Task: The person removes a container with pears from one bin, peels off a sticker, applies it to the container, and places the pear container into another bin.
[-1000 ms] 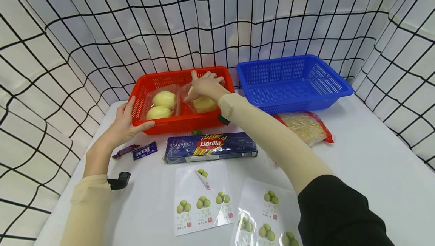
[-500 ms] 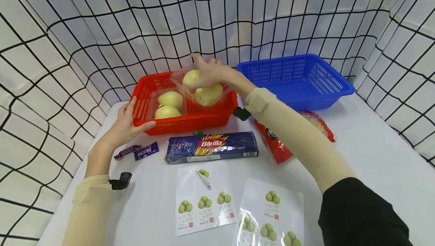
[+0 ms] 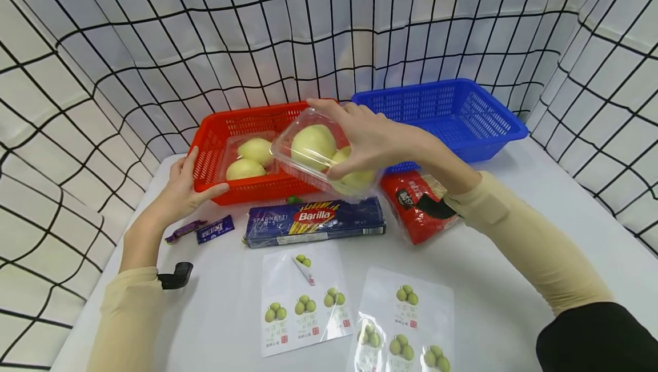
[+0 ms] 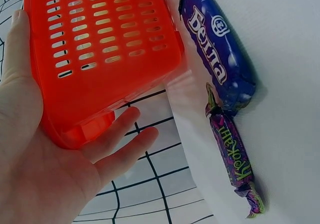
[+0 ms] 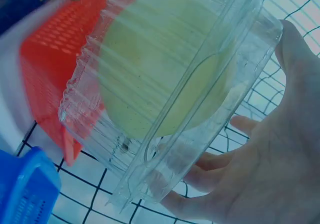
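In the head view, my right hand [image 3: 377, 138] grips a clear plastic box of pale yellow-green pears [image 3: 313, 146] over its top. The tilted box hangs in front of the red basket [image 3: 262, 191], overlapping its right part and the spaghetti box. The right wrist view shows a speckled pear [image 5: 150, 69] through the ribbed plastic box [image 5: 90, 101]. My left hand [image 3: 172, 189] rests against the basket's front left corner, its thumb along the front. Two loosely spread fingers [image 4: 112, 151] show beyond the corner in the left wrist view. Another clear box with two pears [image 3: 247, 169] lies in the basket.
A blue basket [image 3: 462, 149] stands at the back right. In front lie a Barilla spaghetti box [image 3: 264, 226], a red food packet [image 3: 406, 200], two wrapped sweets [image 3: 215, 229] and printed sheets [image 3: 280, 280]. Black netting [image 3: 329, 35] hangs behind and at both sides.
My right hand has lifted the pear box out of the red basket and carried it right and towards me. My left hand stays at the corner. The red packet is more exposed.
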Tool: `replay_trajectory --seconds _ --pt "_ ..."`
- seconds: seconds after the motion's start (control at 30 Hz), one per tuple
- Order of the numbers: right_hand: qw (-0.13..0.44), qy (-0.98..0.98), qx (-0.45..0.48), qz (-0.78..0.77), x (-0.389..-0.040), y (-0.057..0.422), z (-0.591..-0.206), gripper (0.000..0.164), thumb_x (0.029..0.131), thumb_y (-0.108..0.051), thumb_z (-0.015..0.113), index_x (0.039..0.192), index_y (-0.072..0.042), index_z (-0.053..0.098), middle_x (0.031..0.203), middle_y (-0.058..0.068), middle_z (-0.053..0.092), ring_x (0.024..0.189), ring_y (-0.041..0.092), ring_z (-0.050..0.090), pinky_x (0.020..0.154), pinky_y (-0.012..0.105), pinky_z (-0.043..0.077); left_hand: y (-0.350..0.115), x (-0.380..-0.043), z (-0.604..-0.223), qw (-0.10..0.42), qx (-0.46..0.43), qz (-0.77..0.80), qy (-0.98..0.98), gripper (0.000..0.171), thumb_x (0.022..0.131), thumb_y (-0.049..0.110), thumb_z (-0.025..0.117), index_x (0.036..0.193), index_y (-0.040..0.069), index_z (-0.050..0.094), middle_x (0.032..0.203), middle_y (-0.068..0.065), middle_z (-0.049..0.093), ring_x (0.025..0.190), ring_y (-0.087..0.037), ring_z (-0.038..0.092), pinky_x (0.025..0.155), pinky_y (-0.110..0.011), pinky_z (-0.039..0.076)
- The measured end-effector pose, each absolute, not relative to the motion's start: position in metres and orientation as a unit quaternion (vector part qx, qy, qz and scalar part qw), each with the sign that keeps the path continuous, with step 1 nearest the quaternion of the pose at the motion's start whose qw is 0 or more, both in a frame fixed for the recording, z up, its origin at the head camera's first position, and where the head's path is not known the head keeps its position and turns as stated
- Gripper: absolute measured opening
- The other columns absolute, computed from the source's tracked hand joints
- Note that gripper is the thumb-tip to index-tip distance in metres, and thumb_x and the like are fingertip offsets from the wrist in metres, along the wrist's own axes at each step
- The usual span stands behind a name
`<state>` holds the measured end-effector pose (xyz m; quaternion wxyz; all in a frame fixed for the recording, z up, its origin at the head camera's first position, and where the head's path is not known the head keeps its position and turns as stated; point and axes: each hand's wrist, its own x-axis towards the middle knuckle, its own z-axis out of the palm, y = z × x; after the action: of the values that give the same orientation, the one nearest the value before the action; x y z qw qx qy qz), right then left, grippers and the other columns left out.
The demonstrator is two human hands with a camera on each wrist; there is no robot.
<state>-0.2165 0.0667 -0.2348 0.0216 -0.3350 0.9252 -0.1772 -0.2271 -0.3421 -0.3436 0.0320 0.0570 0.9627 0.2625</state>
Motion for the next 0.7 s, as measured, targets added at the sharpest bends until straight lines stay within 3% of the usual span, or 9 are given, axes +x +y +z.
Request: replay_trajectory --seconds 0.23,0.47,0.7 --pt "0.030 0.915 -0.369 -0.159 -0.171 0.097 -0.258 0.111 0.074 -0.049 0.079 0.163 -0.042 0.013 0.153 0.005 0.043 0.130 0.022 0.044 0.102 0.049 0.050 -0.342 -0.231 -0.342 0.027 0.060 0.254 0.965 0.118 0.093 0.063 0.062 0.162 0.015 -0.022 0.167 -0.033 -0.006 0.144 -0.060 0.021 0.106 -0.078 0.038" --pt "0.057 0.890 -0.430 -0.141 -0.150 0.118 -0.284 0.111 0.072 -0.051 0.077 0.161 -0.049 0.011 0.155 -0.005 0.041 0.135 0.013 0.040 0.103 0.040 0.043 -0.343 -0.231 -0.342 0.032 0.057 0.251 0.966 0.118 0.094 0.062 0.061 0.161 0.015 -0.023 0.166 -0.033 -0.010 0.145 -0.062 0.018 0.106 -0.081 0.033" --pt "0.134 0.868 -0.452 -0.153 -0.140 0.140 -0.311 0.110 0.073 -0.047 0.078 0.161 -0.047 0.012 0.159 -0.009 0.034 0.145 0.015 0.034 0.116 0.053 0.040 -0.341 -0.230 -0.343 0.036 0.055 0.251 0.966 0.117 0.094 0.062 0.061 0.161 0.015 -0.023 0.166 -0.034 -0.009 0.144 -0.064 0.020 0.104 -0.080 0.036"
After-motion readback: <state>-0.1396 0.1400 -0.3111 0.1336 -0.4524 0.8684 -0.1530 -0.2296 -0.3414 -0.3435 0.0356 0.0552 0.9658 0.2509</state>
